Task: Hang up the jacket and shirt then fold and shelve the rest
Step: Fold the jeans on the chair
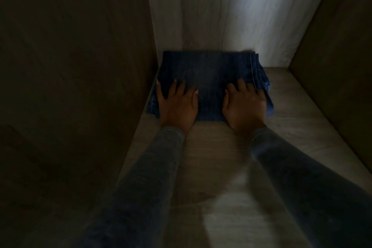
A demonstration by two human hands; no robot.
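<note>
Denim, folded into a dark blue stack point(209, 78), lies on the wooden shelf point(217, 147) inside a dim wardrobe compartment. We have both hands flat on its near half, palms down. Left hand point(177, 102): fingers spread, grip released, nothing clasped, pressing the left part of the folded jeans. Right hand point(244, 104): same flat posture, fingers extended and slightly apart, grip released, resting on the right part of the stack. 2 hands, well apart from each other, with a strip of bare denim between them.

Beyond our fingertips the stack runs back to the pale rear panel point(231, 16) and appears to touch it. Just left of the left hand, the fabric edge meets the dark side wall point(80, 66). To the right of the right hand, layered fold edges with a stitched seam point(252, 68) show, and past them open shelf surface reaches to the right side wall point(332, 76). Toward us from both wrists, the near edge of the stack ends and bare shelf begins. Grey sleeves point(141, 177) cover both forearms to the wrists. Light is poor; the picture is blurred.
</note>
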